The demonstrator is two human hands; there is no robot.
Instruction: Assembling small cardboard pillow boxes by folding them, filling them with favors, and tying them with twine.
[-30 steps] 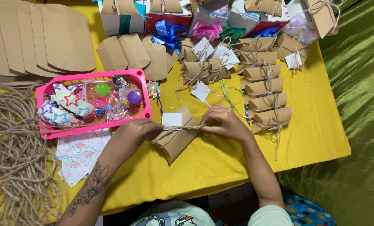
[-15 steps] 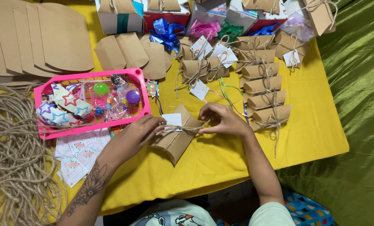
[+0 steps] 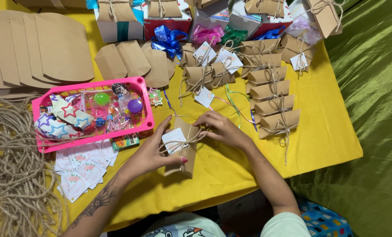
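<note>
A brown kraft pillow box (image 3: 185,151) lies on the yellow tablecloth (image 3: 319,131) at the middle front, tied with jute twine and carrying a small white tag (image 3: 174,139). My left hand (image 3: 154,151) cups the box from the left, thumb across its lower part. My right hand (image 3: 220,127) pinches the twine knot at the box's upper right corner.
A pink basket (image 3: 42,145) of star-print packets and small toys sits left. Loose jute twine (image 3: 11,175) piles at far left, white tags (image 3: 84,169) below the basket. Flat kraft blanks (image 3: 60,48) lie behind; tied pillow boxes (image 3: 273,105) and ribboned gift boxes (image 3: 167,37) stand at the back right.
The box has turned more upright and come a little nearer to me. My left hand has slid from the twine to the box's side, and my right hand stays at the knot.
</note>
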